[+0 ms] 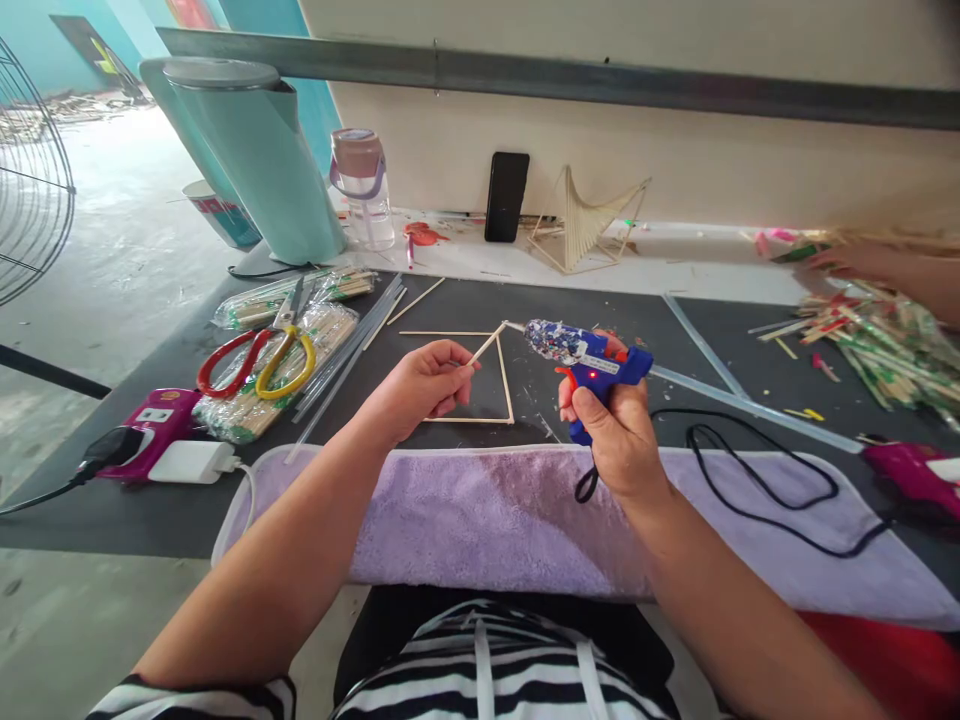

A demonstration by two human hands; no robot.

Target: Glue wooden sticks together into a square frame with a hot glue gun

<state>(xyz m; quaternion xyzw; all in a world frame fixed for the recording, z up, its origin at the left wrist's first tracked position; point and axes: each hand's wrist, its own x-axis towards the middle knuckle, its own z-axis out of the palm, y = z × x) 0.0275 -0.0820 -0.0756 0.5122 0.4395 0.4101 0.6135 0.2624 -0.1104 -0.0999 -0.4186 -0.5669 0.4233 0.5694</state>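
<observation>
While glue gun (589,358) points at stick (488,344), scissors (286,318) lie atop bagged sticks (251,418)

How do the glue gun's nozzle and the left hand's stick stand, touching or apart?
Cannot tell. The head view shows the nozzle right at the far end of the stick, but a slight gap could be hidden.

Bare forearms (322,520) reached forward, left hand (431,385) pinched and turned inward, right hand (615,425) was curled in a grip
</observation>
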